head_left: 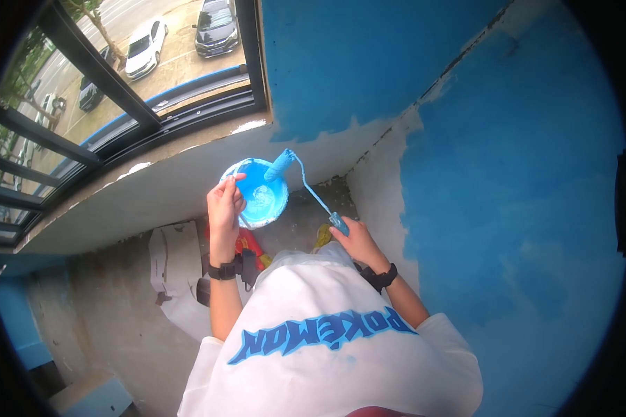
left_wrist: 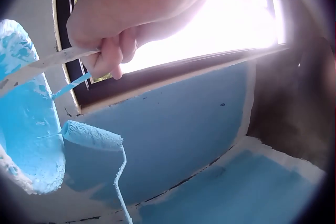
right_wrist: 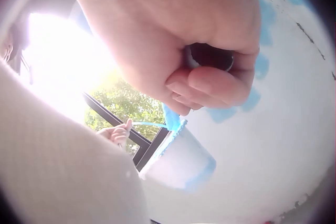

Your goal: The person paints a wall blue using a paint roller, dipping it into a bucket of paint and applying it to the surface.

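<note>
My left hand (head_left: 226, 198) grips the rim of a small white bucket (head_left: 256, 194) that holds light blue paint. The left wrist view shows my fingers (left_wrist: 110, 50) curled over that rim, with the bucket (left_wrist: 26, 113) at the left. My right hand (head_left: 353, 236) holds the blue handle of a paint roller (head_left: 279, 165). The roller's head rests at the bucket's far edge, coated in blue paint. In the left wrist view the roller (left_wrist: 92, 136) sits against the paint surface. My right hand's fingers (right_wrist: 210, 85) wrap the handle, and the bucket (right_wrist: 178, 158) shows below.
A blue painted wall (head_left: 522, 194) stands to the right, with an unpainted white strip (head_left: 368, 194) near the corner. A dark window frame (head_left: 118, 104) and grey sill (head_left: 139, 198) lie at left. A white bag (head_left: 177, 267) and red items (head_left: 247, 247) lie on the concrete floor.
</note>
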Action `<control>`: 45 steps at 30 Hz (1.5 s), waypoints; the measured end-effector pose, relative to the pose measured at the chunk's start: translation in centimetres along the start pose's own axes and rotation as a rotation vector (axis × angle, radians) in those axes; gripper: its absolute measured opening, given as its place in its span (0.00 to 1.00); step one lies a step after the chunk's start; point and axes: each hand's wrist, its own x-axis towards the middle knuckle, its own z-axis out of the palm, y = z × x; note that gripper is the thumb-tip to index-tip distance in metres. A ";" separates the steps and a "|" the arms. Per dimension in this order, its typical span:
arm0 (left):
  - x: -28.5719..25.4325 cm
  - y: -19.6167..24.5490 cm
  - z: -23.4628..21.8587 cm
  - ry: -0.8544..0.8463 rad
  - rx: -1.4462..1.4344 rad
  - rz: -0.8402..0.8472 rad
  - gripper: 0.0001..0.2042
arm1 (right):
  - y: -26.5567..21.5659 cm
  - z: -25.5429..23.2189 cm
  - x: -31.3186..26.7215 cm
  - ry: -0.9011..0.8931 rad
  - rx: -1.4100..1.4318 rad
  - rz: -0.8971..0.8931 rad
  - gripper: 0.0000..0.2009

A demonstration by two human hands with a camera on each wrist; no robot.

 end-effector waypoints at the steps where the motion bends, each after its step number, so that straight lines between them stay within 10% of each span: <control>1: 0.3 -0.4 -0.3 0.022 0.031 -0.014 0.13 | -0.2 0.0 0.7 0.028 0.014 0.003 0.13; 6: 0.3 -1.5 -1.1 0.090 0.104 -0.026 0.13 | 0.4 0.6 4.7 0.057 0.097 -0.025 0.14; 8: -0.1 -1.6 -1.9 0.089 0.114 -0.015 0.13 | -1.7 -0.4 6.1 -0.156 0.561 0.409 0.15; 12: -1.7 -1.2 -3.3 0.121 0.107 -0.003 0.13 | -1.7 0.3 8.2 -0.231 0.846 0.466 0.16; 30: -9.7 -1.2 -11.3 0.381 0.004 -0.005 0.13 | 3.6 9.2 12.7 -0.188 0.958 0.562 0.16; 45: -8.6 -1.4 -11.4 0.295 -0.005 -0.050 0.14 | -4.1 -0.3 8.7 -0.165 0.981 0.458 0.16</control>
